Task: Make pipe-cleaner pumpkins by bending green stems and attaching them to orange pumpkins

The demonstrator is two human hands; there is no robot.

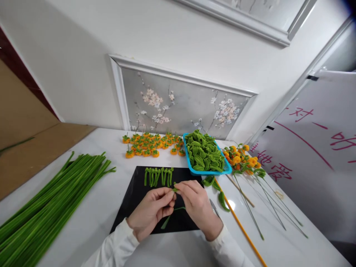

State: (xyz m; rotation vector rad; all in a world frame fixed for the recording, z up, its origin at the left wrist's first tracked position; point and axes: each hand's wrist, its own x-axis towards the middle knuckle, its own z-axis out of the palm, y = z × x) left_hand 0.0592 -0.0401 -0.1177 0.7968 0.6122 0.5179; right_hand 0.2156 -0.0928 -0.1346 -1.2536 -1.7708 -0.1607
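Both hands meet over a black mat [139, 193] on a white table. My left hand [151, 211] and my right hand [196, 207] pinch the curled top of one short green pipe cleaner [170, 218], whose stem hangs down between them. Just beyond the fingers lies a row of several bent green pipe cleaner pieces [158, 176] on the mat.
A long bundle of green pipe cleaners [52, 200] lies at the left. Small orange flowers [151, 144] sit by the wall, beside a blue tray [191, 168] full of green leaves. Orange blossoms on wire stems [244, 159] and an orange stick [239, 224] lie at the right.
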